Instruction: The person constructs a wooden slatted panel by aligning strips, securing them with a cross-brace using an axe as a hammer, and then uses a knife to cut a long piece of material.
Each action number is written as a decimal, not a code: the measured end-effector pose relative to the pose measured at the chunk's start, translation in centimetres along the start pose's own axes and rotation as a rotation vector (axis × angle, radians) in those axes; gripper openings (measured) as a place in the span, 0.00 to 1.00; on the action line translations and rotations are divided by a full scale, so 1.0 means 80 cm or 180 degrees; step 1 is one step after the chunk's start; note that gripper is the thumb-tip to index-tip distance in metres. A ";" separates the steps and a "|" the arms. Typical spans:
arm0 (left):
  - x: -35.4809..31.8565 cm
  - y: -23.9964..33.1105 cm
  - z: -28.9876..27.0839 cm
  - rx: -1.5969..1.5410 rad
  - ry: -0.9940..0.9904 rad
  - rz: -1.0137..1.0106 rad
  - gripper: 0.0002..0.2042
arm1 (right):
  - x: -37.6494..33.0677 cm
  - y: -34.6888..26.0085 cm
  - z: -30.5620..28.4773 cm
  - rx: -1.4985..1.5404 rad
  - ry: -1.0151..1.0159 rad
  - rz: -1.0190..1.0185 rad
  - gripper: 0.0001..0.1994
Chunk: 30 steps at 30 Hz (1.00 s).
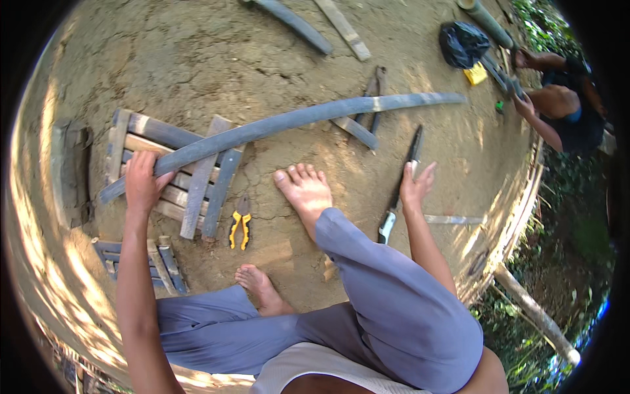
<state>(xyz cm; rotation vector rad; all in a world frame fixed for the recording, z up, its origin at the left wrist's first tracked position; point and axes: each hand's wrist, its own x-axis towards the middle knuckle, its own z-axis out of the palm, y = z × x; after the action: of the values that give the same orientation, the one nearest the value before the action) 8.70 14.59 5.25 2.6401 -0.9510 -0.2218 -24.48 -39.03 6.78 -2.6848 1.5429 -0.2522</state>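
My left hand (pixel 144 180) is closed around the near-left end of a long, slightly curved grey bamboo strip (pixel 275 123). The strip runs far to the right, over a panel of crossed bamboo slats (pixel 174 138). My right hand (pixel 417 186) is empty, its fingers apart, just beside a long knife (pixel 399 190) with a dark blade and a pale handle. Between the panel and my feet lie pliers (pixel 240 226) with yellow and black grips. Dark long-handled pincers (pixel 377 88) and a short bamboo piece (pixel 354 132) lie by the strip's far part.
A smaller slatted piece (pixel 161 262) lies at lower left, near a dark block (pixel 71 174). More strips (pixel 295 26) lie at the back. At far right, a person (pixel 558 105) sits near a black plastic bag (pixel 463 43), a yellow item (pixel 476 73) and a bamboo tube (pixel 487 23).
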 end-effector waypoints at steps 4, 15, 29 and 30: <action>-0.018 -0.008 -0.042 0.0227 0.0086 -0.0172 0.24 | -0.014 -0.121 -0.034 0.0854 -0.0152 -0.2126 0.30; -0.109 -0.015 -0.250 0.1034 0.0622 -0.0703 0.25 | -0.127 -0.453 0.068 0.1037 -0.1009 -0.3529 0.29; -0.205 -0.049 -0.277 0.1170 0.1525 -0.2007 0.24 | 0.006 -0.461 0.114 0.1997 -0.1786 -0.2235 0.11; -0.211 -0.050 -0.276 0.1223 0.1506 -0.2103 0.24 | 0.031 -0.454 0.111 0.1767 -0.1109 -0.2706 0.09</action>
<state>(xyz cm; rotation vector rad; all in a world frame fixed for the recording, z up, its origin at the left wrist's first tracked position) 3.70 33.87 25.07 3.0533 0.0557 0.4682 9.25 -23.23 2.34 -2.5371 0.1399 -0.1723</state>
